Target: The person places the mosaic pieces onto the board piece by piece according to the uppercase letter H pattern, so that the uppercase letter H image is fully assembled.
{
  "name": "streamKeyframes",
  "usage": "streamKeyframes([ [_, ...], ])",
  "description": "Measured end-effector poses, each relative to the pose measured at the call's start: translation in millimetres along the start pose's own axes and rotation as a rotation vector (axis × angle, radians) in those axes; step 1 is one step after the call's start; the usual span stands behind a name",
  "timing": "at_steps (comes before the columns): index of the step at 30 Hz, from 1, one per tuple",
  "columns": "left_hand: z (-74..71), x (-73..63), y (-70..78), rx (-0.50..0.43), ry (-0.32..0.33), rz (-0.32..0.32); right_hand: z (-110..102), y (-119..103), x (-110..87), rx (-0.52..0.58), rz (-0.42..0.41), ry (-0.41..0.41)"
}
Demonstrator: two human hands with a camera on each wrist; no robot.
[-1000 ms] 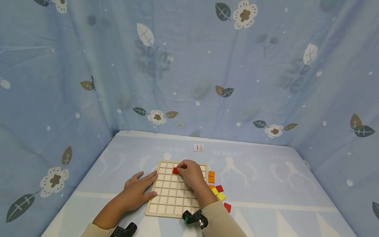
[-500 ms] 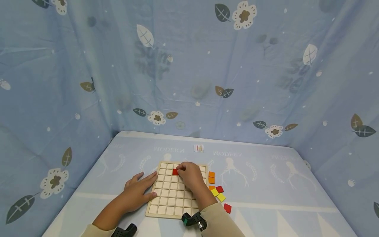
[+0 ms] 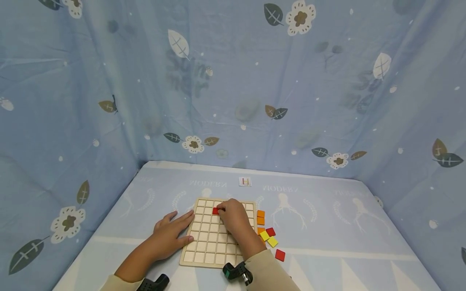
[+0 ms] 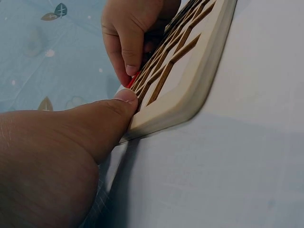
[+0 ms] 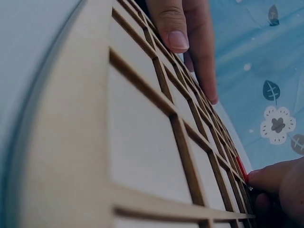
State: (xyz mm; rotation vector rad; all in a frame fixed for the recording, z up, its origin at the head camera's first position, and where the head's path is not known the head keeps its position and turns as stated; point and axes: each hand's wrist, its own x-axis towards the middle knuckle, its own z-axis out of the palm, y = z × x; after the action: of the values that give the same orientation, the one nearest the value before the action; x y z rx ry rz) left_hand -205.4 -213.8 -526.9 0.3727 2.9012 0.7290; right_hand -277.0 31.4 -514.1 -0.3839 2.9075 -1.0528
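A wooden grid board (image 3: 207, 235) with square cells lies flat on the table. My left hand (image 3: 171, 234) rests along its left edge, fingers spread; in the left wrist view the thumb (image 4: 114, 111) touches the rim. Near the board's far side, my right hand (image 3: 234, 216) is at a red square tile (image 3: 215, 211), thumb and index fingertip at its right edge, the other fingers curled under. The right wrist view shows the red tile (image 5: 242, 167) low among the grid's strips, with a fingertip on it. Part of the board is hidden behind the right hand and forearm.
Right of the board lie several loose tiles: orange ones (image 3: 260, 221), yellow ones (image 3: 272, 241) and red ones (image 3: 280, 255). A small printed card (image 3: 245, 182) lies beyond the board. A blue patterned curtain (image 3: 233, 89) encloses the table's back and sides.
The red tile now looks level in its cell; a second ago it seemed slightly tilted. My right hand has shifted very slightly right along it. The left hand stays in place.
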Motion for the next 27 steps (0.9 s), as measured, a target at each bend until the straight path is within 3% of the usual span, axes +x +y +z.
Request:
streamKeyframes([
  [5,0.9,1.4,-0.8,0.002,0.006,0.002,-2,0,0.2,-0.006,-0.020,-0.012],
  [9,1.6,0.3,0.2,-0.014,-0.001,0.001,-10,0,-5.8,0.049,-0.033,-0.062],
  [13,2.2,-0.6,2.3,-0.024,-0.010,0.005,-40,-4,-18.6,0.103,-0.091,-0.129],
  [17,2.0,0.8,4.7,-0.039,0.004,0.021,-80,-1,-34.4,0.078,-0.131,-0.157],
  [22,2.0,1.4,4.6,-0.028,-0.018,0.015,-110,29,-52.2,0.009,-0.064,-0.148],
  [27,-0.4,0.3,1.2,-0.018,-0.014,0.013,-115,63,-62.0,0.015,0.070,-0.130],
])
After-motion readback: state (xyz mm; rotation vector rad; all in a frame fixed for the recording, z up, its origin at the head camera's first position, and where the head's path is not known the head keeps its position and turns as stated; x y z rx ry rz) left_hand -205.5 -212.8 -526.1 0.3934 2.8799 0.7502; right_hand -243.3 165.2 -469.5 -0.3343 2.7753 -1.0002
